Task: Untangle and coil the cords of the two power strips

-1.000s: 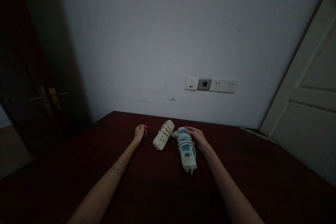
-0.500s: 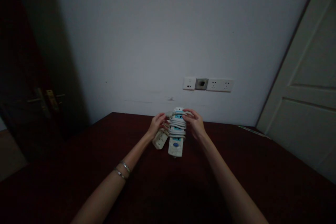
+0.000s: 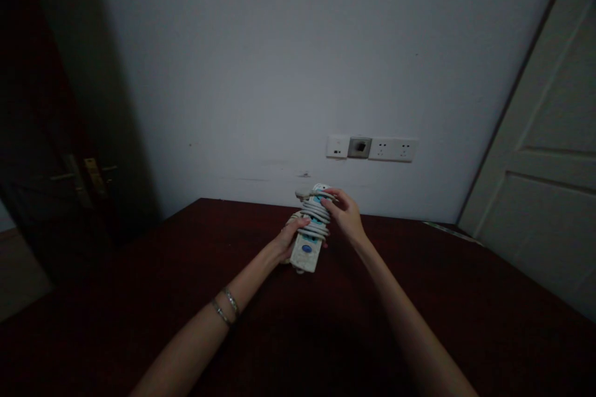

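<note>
Head | power strip [image 3: 306, 258] | within left fingers [image 3: 300, 223] | far end: right fingers [image 3: 341, 196]

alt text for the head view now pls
A person's left hand grips a white and blue power strip wrapped in pale cord, while the right hand holds the cord near its upper end. Beneath is a dark red table; wall sockets are behind.

The power strip [image 3: 305, 257] is between left hand [image 3: 285, 241] and right hand [image 3: 348, 218], over the table [image 3: 233, 236], before the wall [image 3: 261, 87].
</note>
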Available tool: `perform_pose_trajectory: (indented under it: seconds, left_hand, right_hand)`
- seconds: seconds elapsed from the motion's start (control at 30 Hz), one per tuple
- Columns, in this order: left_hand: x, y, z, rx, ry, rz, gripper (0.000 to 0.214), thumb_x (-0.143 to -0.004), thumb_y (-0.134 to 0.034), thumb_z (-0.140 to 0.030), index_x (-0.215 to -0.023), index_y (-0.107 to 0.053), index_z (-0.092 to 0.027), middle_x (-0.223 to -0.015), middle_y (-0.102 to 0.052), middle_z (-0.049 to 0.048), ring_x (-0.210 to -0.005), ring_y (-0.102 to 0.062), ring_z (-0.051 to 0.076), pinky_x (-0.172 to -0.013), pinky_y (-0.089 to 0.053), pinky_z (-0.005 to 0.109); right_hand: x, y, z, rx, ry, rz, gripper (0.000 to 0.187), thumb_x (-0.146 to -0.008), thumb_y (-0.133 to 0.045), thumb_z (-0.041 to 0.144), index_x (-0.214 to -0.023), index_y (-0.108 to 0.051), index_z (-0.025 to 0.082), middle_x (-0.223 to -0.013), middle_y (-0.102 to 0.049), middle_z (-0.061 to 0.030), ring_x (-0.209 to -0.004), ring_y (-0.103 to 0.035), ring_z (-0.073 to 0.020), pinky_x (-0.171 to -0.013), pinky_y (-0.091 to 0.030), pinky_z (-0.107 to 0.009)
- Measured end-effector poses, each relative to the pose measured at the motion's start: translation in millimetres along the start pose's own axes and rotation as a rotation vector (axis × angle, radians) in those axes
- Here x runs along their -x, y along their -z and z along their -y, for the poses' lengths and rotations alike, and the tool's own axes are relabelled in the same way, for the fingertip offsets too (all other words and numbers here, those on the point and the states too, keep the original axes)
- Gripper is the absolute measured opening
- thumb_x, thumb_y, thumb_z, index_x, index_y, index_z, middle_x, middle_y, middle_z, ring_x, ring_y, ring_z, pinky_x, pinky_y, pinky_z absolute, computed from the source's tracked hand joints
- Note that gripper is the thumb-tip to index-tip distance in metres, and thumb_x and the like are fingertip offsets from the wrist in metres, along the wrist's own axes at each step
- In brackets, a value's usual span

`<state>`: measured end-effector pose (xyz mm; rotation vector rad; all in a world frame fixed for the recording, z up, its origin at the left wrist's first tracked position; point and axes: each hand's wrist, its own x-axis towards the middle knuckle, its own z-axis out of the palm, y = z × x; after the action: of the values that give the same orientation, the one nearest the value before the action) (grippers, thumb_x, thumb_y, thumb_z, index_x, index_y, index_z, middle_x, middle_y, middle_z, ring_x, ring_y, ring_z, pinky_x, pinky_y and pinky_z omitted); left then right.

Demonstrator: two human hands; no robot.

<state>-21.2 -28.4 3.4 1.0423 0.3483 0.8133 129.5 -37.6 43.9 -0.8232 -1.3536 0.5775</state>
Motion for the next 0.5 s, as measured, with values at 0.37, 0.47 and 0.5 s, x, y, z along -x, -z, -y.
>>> perform_pose_trajectory:
  seconds: [0.37,0.47,0.5]
  left_hand:
    - [-6,-4.4,14,-0.081,-0.134,-0.117,0.034,-0.064,-0.064,-0.03,-0.092,-0.058,-0.011,-0.073,-0.066,0.0078,-0.057,-0.061,0.018,-0.056,-0.051,0.032]
    - [-6,-5.1,15,-0.123,-0.132,-0.156,0.032,-0.063,-0.063,-0.03,-0.088,-0.058,-0.011,-0.07,-0.065,0.0064,-0.053,-0.06,0.017,-0.053,-0.049,0.03]
    - [-6,-4.5,14,-0.152,-0.135,-0.165,0.031,-0.063,-0.063,-0.03,-0.087,-0.058,-0.011,-0.069,-0.064,0.0059,-0.052,-0.059,0.017,-0.052,-0.048,0.03]
  right_hand:
    - [-1,15,-3,0.621,0.481,0.08,0.01,-0.089,-0.043,0.024,-0.094,-0.049,0.019,-0.105,-0.048,-0.0116,-0.101,-0.049,-0.0217,-0.09,-0.042,-0.039]
    - [1,14,-3,0.681,0.488,0.08,0.012,-0.09,-0.039,0.025,-0.097,-0.047,0.018,-0.108,-0.046,-0.0134,-0.103,-0.05,-0.0225,-0.09,-0.043,-0.039]
    - [2,14,-2,0.709,0.48,0.087,0.013,-0.09,-0.039,0.025,-0.098,-0.047,0.018,-0.109,-0.046,-0.0135,-0.102,-0.05,-0.0227,-0.089,-0.043,-0.039]
